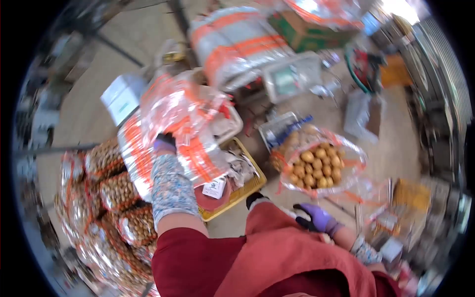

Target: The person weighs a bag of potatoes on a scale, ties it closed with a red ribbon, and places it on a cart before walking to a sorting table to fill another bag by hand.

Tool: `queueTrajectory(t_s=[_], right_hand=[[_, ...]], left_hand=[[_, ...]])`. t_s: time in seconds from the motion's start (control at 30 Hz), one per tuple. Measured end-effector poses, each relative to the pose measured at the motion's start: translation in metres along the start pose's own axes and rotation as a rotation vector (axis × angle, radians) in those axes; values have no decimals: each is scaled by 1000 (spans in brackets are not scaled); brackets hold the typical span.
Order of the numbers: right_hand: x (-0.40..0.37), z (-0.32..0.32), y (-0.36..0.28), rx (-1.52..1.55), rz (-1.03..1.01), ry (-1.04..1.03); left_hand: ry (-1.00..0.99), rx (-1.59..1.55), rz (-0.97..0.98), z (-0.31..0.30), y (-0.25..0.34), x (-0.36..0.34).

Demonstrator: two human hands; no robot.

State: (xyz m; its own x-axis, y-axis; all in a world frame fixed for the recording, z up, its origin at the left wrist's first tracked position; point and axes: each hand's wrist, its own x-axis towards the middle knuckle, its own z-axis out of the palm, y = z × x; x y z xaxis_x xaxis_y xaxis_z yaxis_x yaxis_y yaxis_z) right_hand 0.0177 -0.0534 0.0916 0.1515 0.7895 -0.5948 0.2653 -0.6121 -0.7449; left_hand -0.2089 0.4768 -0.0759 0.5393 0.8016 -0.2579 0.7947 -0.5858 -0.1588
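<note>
My left hand (165, 144), in a purple glove with black fingertips, is closed on a clear plastic bag (170, 106) with orange stripes. More striped bags (136, 148) lie beneath it, and its fingertips are partly hidden. Down by my right side, my right hand (319, 218), gloved the same way, has its fingers apart and holds nothing. Ahead of that hand stands an open clear bag (354, 156) full of round, yellow-brown produce (316, 168) that looks like potatoes. Below the striped bags sits a yellow crate (255, 185) containing a reddish round thing (213, 195) and a white label (214, 188).
Filled net-like bags (118, 193) are stacked at the left. Ahead are a large striped bundle (237, 42), a translucent tub (297, 74), a small grey tray (279, 126) and a green-and-brown carton (307, 32). Cardboard boxes (408, 208) stand at the right.
</note>
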Motion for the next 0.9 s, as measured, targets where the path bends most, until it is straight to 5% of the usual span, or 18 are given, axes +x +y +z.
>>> queueTrajectory(t_s=[0.03,0.07,0.1,0.13,0.2,0.37,0.47,0.57,0.67,0.73,0.8,0.9], right_hand=[[-11,8,19,-72,-60,120],[-24,7,21,-35,-4,181],[-37,5,25,-98,21,246],[-51,-2,23,-129,96,263],[-81,4,42,-172,140,328],[-146,14,80,-62,284,304],[-171,21,114,91,272,321],[-180,17,140,360,203,380],[-162,-31,129,688,221,425],[-136,-55,123,678,-30,549],[-109,-90,96,552,-58,579],[-49,-120,78,322,-15,673]], left_hand=[[65,-14,288,49,-16,-2],[134,-511,139,104,-21,-9],[172,-1001,-52,142,-26,-17],[-75,-1387,-211,126,-17,-28],[-343,-2187,-953,83,4,-54],[-354,-1937,-1019,93,57,-109],[-459,-1688,-542,36,126,-170],[-41,-1379,-119,-31,219,-230],[70,-1174,339,-86,300,-260],[-1,-1033,468,-109,350,-260],[-20,-697,599,-106,387,-241],[-139,-550,516,-91,433,-224]])
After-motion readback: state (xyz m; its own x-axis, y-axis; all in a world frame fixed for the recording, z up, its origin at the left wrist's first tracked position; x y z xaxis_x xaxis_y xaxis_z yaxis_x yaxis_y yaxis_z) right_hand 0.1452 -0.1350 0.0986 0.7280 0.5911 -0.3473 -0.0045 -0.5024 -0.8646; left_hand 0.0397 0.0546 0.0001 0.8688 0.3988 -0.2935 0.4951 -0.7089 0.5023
